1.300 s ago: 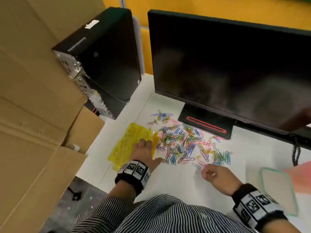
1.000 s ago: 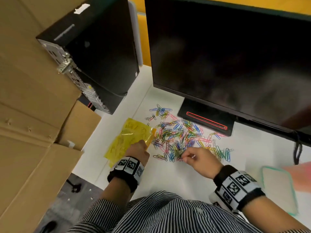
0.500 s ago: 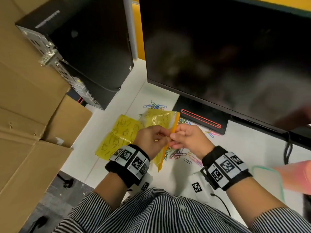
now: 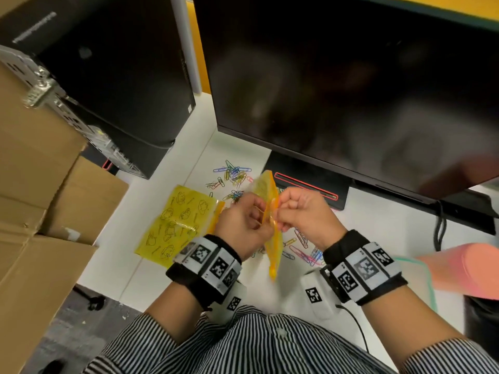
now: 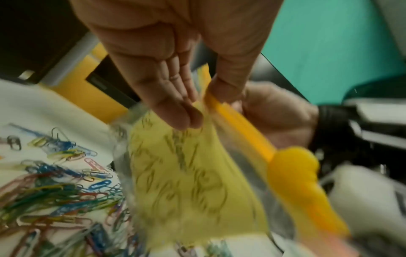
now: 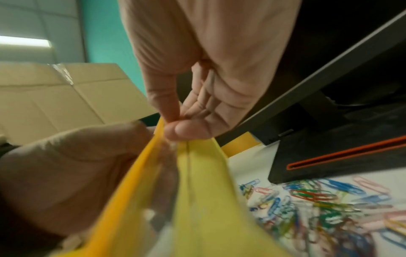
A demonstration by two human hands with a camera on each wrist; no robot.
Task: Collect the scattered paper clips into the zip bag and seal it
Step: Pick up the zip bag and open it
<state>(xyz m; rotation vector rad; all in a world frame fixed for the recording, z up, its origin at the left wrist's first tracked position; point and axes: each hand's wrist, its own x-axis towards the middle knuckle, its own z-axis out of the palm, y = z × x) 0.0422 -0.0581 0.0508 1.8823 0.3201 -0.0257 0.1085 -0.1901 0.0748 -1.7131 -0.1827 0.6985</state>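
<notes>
With the left hand (image 4: 243,225) and right hand (image 4: 302,214) each pinching one lip of the zip bag (image 4: 271,228) above the paper clips (image 4: 233,175) on the surface (image 4: 275,287), pull evenly to open it wide.

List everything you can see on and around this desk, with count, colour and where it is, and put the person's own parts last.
zip bag: one, yellow with orange zip strip, held up over the desk between both hands
second bag: one, yellow with printed drawings, flat on the desk at left
paper clips: many, mixed colours, scattered on the white desk in front of the monitor base
monitor: one, black, screen dark, at the back
computer tower: one, black, back left
cardboard boxes: several, brown, far left
left hand: pinches the zip bag's top edge
right hand: pinches the same edge
wrist bands: two, black with printed markers
</notes>
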